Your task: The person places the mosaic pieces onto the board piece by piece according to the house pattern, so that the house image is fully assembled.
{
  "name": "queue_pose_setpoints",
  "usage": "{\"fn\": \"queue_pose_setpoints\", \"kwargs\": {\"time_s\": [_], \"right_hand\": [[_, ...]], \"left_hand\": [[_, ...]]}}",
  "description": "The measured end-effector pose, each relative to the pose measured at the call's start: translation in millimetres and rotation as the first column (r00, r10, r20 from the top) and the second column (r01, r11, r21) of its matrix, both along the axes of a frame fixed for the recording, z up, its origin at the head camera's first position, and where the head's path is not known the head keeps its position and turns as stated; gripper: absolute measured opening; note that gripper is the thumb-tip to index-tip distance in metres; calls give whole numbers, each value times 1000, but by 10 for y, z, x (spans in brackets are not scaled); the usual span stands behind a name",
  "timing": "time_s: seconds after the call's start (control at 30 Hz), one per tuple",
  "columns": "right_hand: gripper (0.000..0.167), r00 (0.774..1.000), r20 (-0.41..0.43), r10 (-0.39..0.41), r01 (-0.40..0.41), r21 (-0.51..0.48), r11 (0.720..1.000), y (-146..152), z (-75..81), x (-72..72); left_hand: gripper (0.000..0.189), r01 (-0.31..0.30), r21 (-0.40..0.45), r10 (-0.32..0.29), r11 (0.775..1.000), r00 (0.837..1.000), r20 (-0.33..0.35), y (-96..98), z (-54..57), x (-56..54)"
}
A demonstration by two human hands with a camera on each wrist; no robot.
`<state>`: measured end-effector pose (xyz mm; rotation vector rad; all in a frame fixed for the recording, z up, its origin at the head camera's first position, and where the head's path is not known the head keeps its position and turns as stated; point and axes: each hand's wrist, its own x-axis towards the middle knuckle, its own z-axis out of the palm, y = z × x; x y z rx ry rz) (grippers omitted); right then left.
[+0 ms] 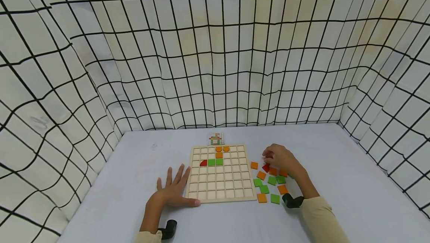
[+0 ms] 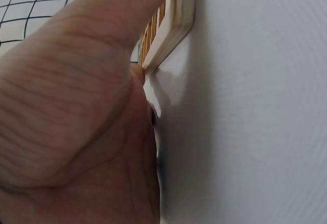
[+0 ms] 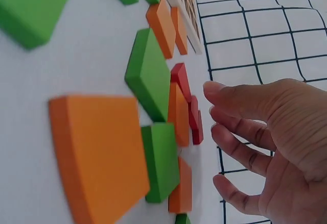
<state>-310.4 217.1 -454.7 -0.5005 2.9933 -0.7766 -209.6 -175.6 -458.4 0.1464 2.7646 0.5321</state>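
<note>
A wooden grid board (image 1: pixel 220 187) lies on the white table. Set in its cells are a red quarter-round tile (image 1: pixel 203 163), green squares (image 1: pixel 215 162), an orange square (image 1: pixel 219 155) and two orange round-edged tiles (image 1: pixel 222 149). Beside the board, my left hand (image 1: pixel 172 191) spreads its fingers along the left edge, with the thumb at the front left corner. My right hand (image 1: pixel 283 159) hovers over the loose tiles to the right, just above a red tile (image 1: pixel 265 168). Its fingers are loosely bent, and the right wrist view shows nothing between thumb and fingertips, near red tiles (image 3: pixel 194 121).
Loose green tiles (image 1: pixel 274 198) and orange tiles (image 1: pixel 261 198) are scattered right of the board. A small pattern card (image 1: pixel 216 139) lies behind it. White walls with a black grid net (image 1: pixel 231 82) enclose the table.
</note>
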Motion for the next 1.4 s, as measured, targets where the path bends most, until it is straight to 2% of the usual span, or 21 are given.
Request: {"fn": "queue_pose_setpoints", "kwargs": {"time_s": [0.3,0.67,0.8,0.93,1.03,1.23,1.3,1.4], "right_hand": [[18,995,31,-94,93,33,995,121,-41,-14],[20,997,4,-77,76,89,993,162,-99,-51],[27,997,-7,-71,71,96,993,155,-101,-60],[17,995,30,-92,90,62,994,138,-90,-67],[18,991,58,-122,120,32,992,128,-78,-72],[10,991,60,-121,120,10,993,125,-86,-87],[12,992,57,-112,112,-5,994,126,-93,-87],[24,993,49,-104,106,-27,994,125,-98,-87]], "left_hand": [[127,-1,-14,1,1000,1000,0,-12,-39,-20],[128,-3,-10,3,1000,1000,-9,-19,-66,-41],[128,-6,-7,6,1000,1000,-9,-16,-69,-46],[128,-5,-5,5,1000,1000,-7,-13,-61,-41],[128,-4,-1,4,1000,1000,-10,-9,-52,-31],[127,-4,0,4,1000,1000,-10,-6,-34,-16],[127,-2,4,2,1000,1000,-12,-6,-36,-13],[128,1,10,0,1000,1000,-15,-11,-42,-7]]}}
